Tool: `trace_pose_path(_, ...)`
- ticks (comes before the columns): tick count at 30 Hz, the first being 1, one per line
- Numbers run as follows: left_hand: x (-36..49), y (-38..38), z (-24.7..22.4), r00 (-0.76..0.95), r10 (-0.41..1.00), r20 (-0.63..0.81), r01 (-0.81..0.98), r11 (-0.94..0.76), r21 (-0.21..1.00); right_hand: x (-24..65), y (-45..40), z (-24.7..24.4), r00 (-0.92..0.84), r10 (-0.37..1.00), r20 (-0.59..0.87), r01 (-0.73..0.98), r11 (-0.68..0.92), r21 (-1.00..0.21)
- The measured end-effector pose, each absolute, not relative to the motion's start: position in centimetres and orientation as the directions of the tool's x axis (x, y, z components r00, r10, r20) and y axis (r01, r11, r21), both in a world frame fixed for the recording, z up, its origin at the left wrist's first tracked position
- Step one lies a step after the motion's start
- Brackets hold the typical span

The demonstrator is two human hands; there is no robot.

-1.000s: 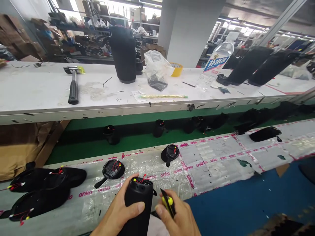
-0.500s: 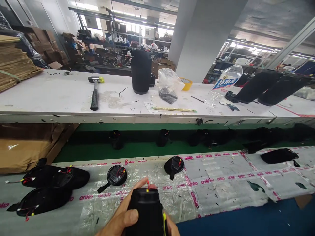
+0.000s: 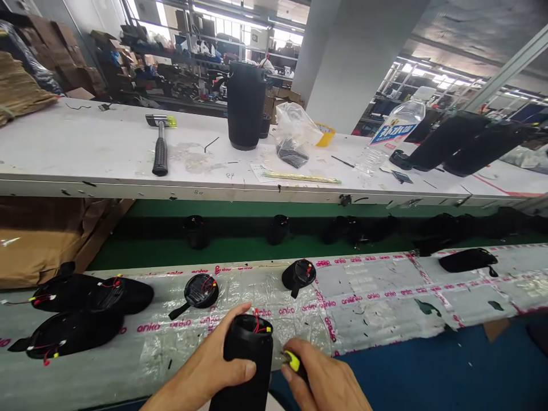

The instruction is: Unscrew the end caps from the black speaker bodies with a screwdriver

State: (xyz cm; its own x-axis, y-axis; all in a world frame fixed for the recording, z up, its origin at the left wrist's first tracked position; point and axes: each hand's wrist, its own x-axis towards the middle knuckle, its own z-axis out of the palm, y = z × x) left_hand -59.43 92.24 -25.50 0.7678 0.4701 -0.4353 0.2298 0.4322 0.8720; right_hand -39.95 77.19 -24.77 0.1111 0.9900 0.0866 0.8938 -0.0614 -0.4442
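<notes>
My left hand [image 3: 218, 365] is wrapped around a black cylindrical speaker housing [image 3: 246, 379], thumb across its near side. The housing stands roughly upright at the bottom centre, its open end facing up. Red wires with a yellow connector [image 3: 262, 328] stick out of that end. Just to the right of the housing and apart from it, my right hand [image 3: 323, 374] is closed on a yellow-and-black hand tool [image 3: 293, 362]. A short metal tip points left from the tool; most of its handle is hidden in my fingers.
Similar black housings [image 3: 75, 334] lie at left on the plastic-covered belt [image 3: 372, 319]; others [image 3: 299, 275] stand or lie further along. On the white bench [image 3: 107, 154] behind are a hammer [image 3: 160, 148], a tall black cylinder [image 3: 245, 108], a plastic bag [image 3: 295, 134] and a bottle [image 3: 396, 134].
My right hand has moved from behind the housing out to its right, with the tool in it. The housing's top has tilted, so its opening and wires now show. The view has shifted slightly downward.
</notes>
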Motion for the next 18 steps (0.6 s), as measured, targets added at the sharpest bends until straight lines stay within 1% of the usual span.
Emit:
trace_pose_path(2,-59.3,92.3,-25.6,0.761,0.488,-0.428,0.233,0.410,0.882,-39.8,78.0,-24.4,-0.011,0.998,0.069,0.949,0.032,-0.312)
trace_pose_path(4,-59.2,92.3,-25.6,0.755,0.502,-0.422,0.238,0.390,0.889,-40.0,78.5,-24.3,-0.090,0.994,0.056,0.978,0.099,-0.185)
trace_pose_path(6,-59.2,92.2,-25.4,0.755,0.512,-0.409,0.231,0.377,0.897,-40.3,78.9,-24.3,-0.140,0.989,0.046,0.983,0.144,-0.113)
trace_pose_path(8,-59.1,92.1,-25.2,0.747,0.528,-0.405,0.232,0.363,0.902,-40.7,79.2,-24.4,-0.155,0.987,0.036,0.983,0.158,-0.092)
trace_pose_path(11,-59.0,91.8,-25.0,0.705,0.572,-0.420,0.271,0.330,0.904,-41.2,79.2,-24.9,-0.133,0.991,0.022,0.988,0.134,-0.075)
trace_pose_path(14,-58.9,91.4,-25.1,0.607,0.648,-0.460,0.339,0.312,0.887,-41.5,79.1,-25.6,-0.095,0.995,0.028,0.994,0.097,-0.054)
trace_pose_path(18,-58.5,90.7,-25.4,0.506,0.733,-0.455,0.338,0.317,0.886,-42.0,78.9,-26.4,-0.054,0.998,0.044,0.998,0.056,-0.034)
